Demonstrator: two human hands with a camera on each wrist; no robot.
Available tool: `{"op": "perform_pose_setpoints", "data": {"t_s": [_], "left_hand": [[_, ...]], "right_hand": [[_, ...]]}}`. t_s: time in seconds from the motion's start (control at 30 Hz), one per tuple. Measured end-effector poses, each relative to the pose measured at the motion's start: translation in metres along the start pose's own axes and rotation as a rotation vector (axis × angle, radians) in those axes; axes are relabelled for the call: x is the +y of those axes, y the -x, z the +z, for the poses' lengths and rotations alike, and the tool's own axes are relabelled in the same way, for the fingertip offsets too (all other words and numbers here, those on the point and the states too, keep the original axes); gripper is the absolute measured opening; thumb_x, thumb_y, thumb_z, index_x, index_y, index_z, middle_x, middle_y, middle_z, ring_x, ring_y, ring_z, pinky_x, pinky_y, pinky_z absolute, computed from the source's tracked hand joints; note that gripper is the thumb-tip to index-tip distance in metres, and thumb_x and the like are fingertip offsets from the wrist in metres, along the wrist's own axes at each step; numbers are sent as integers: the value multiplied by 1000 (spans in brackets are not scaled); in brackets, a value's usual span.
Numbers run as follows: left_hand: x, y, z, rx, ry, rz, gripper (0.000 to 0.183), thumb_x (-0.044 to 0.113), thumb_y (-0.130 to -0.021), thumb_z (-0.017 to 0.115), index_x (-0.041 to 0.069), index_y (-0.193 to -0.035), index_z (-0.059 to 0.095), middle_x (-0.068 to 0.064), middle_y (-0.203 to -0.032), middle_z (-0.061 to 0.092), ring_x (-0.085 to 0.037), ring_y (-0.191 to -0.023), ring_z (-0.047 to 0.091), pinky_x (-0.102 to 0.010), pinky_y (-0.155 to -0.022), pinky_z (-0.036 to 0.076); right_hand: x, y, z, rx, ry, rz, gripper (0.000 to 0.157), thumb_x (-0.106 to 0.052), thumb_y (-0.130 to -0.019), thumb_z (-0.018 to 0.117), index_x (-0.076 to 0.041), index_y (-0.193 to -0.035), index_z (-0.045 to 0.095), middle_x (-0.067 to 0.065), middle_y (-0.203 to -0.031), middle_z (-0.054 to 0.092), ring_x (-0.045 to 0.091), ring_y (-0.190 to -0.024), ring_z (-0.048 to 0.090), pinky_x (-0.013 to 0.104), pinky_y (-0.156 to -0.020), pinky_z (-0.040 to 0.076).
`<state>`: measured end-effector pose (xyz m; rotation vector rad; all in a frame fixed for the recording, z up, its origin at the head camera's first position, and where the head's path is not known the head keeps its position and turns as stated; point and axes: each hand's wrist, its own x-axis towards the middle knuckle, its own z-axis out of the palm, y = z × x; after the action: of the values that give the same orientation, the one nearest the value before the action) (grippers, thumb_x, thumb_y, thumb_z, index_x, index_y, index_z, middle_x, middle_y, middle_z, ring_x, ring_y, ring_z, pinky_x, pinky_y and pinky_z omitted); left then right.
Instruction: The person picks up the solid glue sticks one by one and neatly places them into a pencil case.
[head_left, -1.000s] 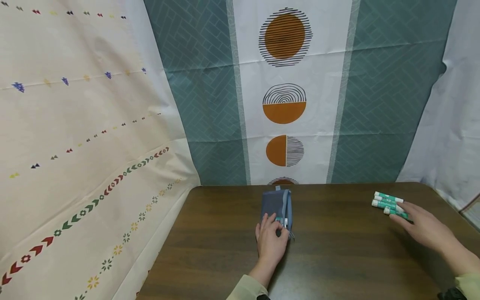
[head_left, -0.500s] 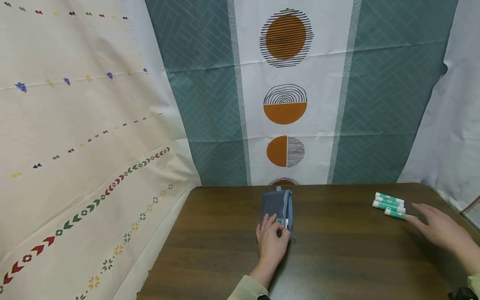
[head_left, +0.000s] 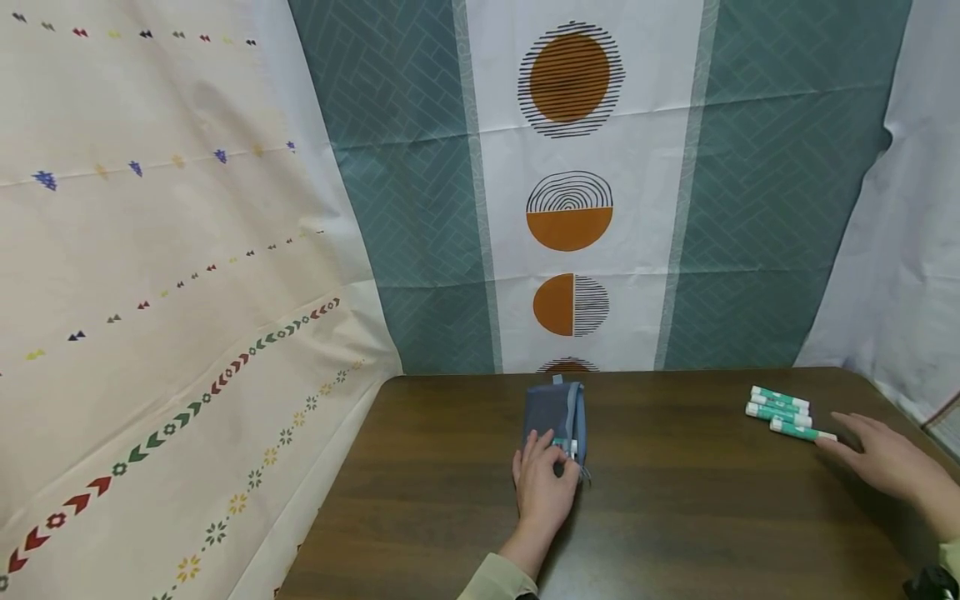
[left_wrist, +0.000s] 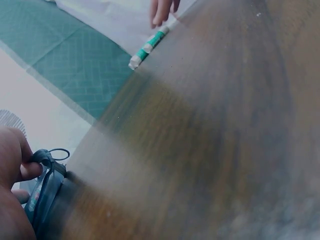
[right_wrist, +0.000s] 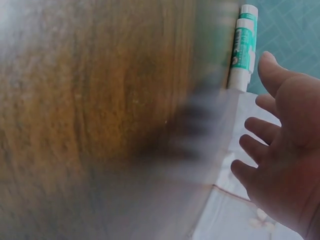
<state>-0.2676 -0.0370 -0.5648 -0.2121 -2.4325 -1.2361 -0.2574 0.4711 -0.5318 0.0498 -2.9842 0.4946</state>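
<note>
Plainly, we see the left hand [head_left: 543, 492] pinching the near edge of a blue-grey zippered pouch [head_left: 543, 404] between thumb and forefinger, its other fingers lying along the fabric. Something green and white shows at the pouch's mouth. The pouch lies toward the far side of the brown wooden table [head_left: 660, 508]. Well to its right, we find green-and-white glue sticks [head_left: 780, 406] side by side; the right hand [head_left: 888, 458] is just beside them, its fingers apart, though we cannot tell whether its thumb touches one.
</note>
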Motion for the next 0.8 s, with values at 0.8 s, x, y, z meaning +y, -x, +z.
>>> {"op": "perform_pose_setpoints", "data": {"t_s": [0.8], "left_hand": [[1,1,-1,5,-8,20,23,10,-88,71,20,-70,62,-13,-145,72,-42,-151,52,-80,-119,26]], "right_hand": [[12,0,13,-6,-14,-21,74,-42,-109,67,25,-137,51,57,-138,45,75,-124,42,83,-99,39]]}}
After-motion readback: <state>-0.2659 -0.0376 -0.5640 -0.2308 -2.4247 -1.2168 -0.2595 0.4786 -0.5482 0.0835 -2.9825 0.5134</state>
